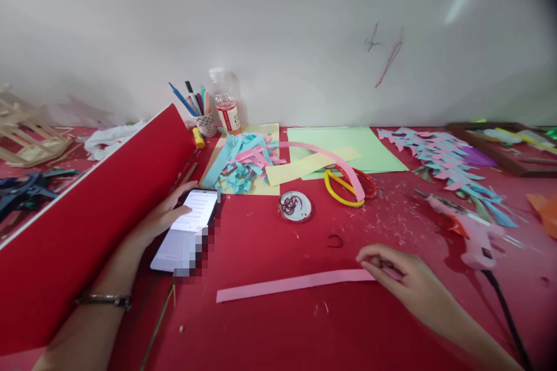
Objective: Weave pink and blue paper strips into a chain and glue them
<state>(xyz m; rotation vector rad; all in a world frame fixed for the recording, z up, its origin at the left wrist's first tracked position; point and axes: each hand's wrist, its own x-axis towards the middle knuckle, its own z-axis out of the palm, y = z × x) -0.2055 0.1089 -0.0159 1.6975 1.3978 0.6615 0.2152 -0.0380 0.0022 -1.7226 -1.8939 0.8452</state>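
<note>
My left hand [169, 217] grips a smartphone [185, 235] at its upper left, the thumb lying on the lit screen. Part of the phone is blurred out by blocks. At the right, my right hand [391, 272] has its fingers curled around the end of a long pink paper strip [296, 285]. The strip stretches leftward, and its right end passes behind the thumb. Just beyond that hand lies a small dark curled piece [335, 241]. A round white lid [295, 207] farther back holds several similar curls.
A red board [100, 214] stands slanted at the left. Cut paper strips [243, 162], green paper [348, 148] and yellow-and-red-handled scissors [343, 188] lie at the back. A pink glue gun [476, 237] with a cable is at right, near a paper garland [444, 156]. A bottle [227, 107] stands by a pen cup [204, 124].
</note>
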